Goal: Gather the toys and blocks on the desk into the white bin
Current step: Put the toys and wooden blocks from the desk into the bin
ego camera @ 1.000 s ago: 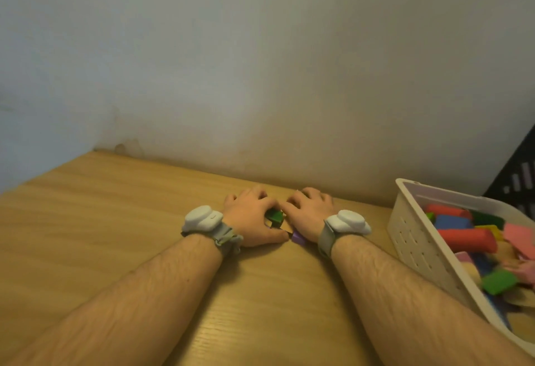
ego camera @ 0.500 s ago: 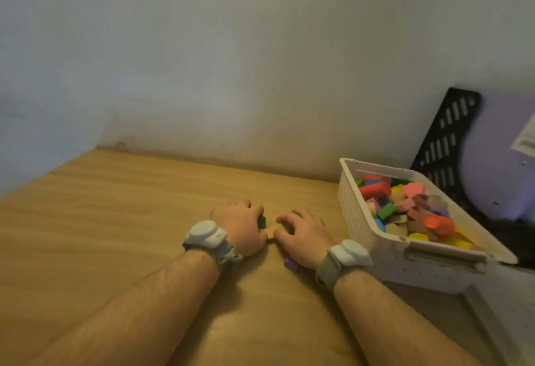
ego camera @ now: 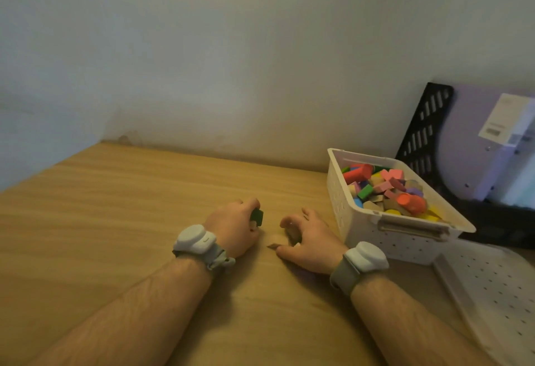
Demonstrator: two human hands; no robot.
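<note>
Wooden desk (ego camera: 115, 221) is now carrying only a few pieces. Left hand (ego camera: 234, 226) is gripping a green block (ego camera: 257, 216); right hand (ego camera: 309, 238), which has drawn apart, is curling over tan blocks (ego camera: 276, 239), near the white bin (ego camera: 405, 235), nearly full.

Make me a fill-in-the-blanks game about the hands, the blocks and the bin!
1. The left hand holds a dark ____ block.
2. The white bin stands on the ____ side of the right hand.
3. A tan block lies on the desk ____ the two hands.

Missing words: green; right; between
</note>
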